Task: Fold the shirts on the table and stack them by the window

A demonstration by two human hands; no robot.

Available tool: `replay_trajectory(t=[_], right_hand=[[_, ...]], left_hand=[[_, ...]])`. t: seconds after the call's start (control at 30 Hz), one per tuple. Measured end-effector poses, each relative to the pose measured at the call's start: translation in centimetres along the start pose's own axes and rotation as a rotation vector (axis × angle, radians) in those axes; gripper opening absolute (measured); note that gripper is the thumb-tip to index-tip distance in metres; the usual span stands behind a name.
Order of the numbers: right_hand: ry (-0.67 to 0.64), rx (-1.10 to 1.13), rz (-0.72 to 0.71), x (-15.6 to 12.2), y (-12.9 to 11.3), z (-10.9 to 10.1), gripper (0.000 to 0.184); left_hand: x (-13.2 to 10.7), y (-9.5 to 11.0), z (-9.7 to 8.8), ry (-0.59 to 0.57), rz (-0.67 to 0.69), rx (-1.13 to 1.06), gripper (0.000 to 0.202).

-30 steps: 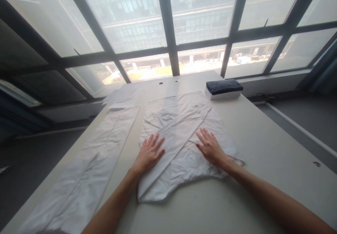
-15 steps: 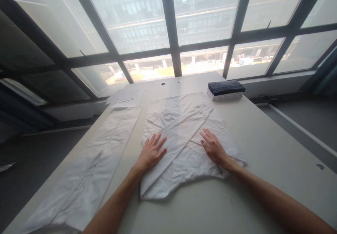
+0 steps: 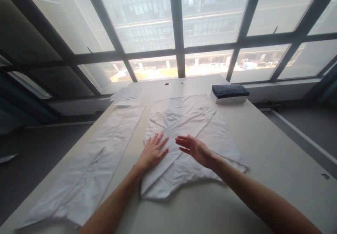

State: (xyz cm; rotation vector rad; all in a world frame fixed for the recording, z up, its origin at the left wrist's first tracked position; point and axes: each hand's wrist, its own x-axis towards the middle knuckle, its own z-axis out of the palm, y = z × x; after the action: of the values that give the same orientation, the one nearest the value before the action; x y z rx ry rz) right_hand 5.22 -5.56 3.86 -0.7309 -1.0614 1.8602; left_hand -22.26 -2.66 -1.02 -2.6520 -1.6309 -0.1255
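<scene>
A white garment, which looks like a shirt (image 3: 192,121), lies spread on the table with its sleeves folded across the middle. My left hand (image 3: 154,151) rests flat on its left side, fingers spread. Over the middle of the cloth is my right hand (image 3: 195,149), its fingers stretched out and the palm turned to the left. Whether the right hand touches the fabric I cannot tell. Neither hand grips anything. To the left lies a long piece of white folded clothing (image 3: 92,160), wrinkled along its length.
The white table (image 3: 265,156) reaches up to large windows. A stack of folded clothes (image 3: 230,93), dark on top and white below, sits at the far right. Sheets of paper (image 3: 129,95) lie at the far left. A small dark item (image 3: 325,176) is near the right edge.
My right hand has moved left from the garment's right side to its middle and turned on edge. My left hand stays on the cloth. The view has shifted slightly.
</scene>
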Motion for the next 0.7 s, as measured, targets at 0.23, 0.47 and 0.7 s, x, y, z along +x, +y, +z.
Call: replay_trajectory(t=[0.23, 0.47, 0.7], right_hand=[[0.025, 0.418, 0.294, 8.8, 2.0, 0.1, 0.051], [-0.018, 0.475, 0.296, 11.3, -3.9, -12.5, 0.069], [0.454, 0.321, -0.033, 10.5, -8.4, -21.9, 0.062]], left_hand=[[0.0, 0.1, 0.0, 0.001, -0.037, -0.007, 0.079], [-0.2, -0.1, 0.1, 0.022, -0.018, 0.006, 0.068], [-0.3, -0.3, 0.5, 0.033, -0.012, -0.012, 0.067]])
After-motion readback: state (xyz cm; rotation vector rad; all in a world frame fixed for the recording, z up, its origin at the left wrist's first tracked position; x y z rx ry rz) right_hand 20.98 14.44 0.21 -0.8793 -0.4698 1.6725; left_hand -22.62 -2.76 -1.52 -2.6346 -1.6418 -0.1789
